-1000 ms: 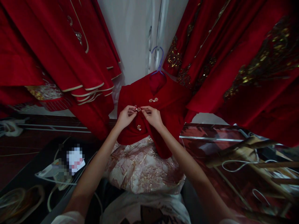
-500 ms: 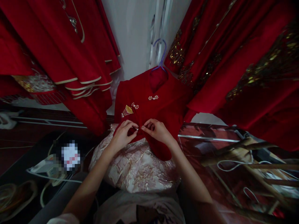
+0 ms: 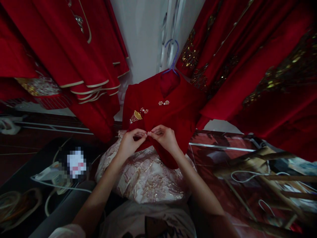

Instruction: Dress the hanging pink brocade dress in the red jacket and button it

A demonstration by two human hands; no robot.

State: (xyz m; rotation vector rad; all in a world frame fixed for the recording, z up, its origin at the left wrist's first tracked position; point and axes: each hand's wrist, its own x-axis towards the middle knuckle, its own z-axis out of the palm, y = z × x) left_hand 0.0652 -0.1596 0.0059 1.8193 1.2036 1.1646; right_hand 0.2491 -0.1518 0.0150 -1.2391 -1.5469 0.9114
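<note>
A red garment [image 3: 183, 105] on a purple hanger [image 3: 174, 56] spreads over my lap and the patterned pale cloth [image 3: 148, 180] below it. At its lower front edge, my left hand [image 3: 130, 142] pinches one half of a small beaded fastener [image 3: 148, 133]. My right hand [image 3: 164, 137] pinches the other half, and the fingertips of both hands nearly touch. The fastener is mostly covered by my fingers. Higher on the garment are two more beaded fasteners, one near the collar [image 3: 163, 103] and one at the left [image 3: 144, 110], beside a gold fan-shaped ornament with tassels [image 3: 136, 115].
Red garments with pale piping [image 3: 86, 59] hang at the left. More red garments with gold sequins [image 3: 279, 76] hang at the right. A dark surface [image 3: 22, 175] at the left holds a cable and a blurred-out item. At the lower right stands a wooden rack [image 3: 279, 178].
My two hands have come closer together, bringing the two halves of the fastener from slightly apart to meeting. The view has shifted slightly.
</note>
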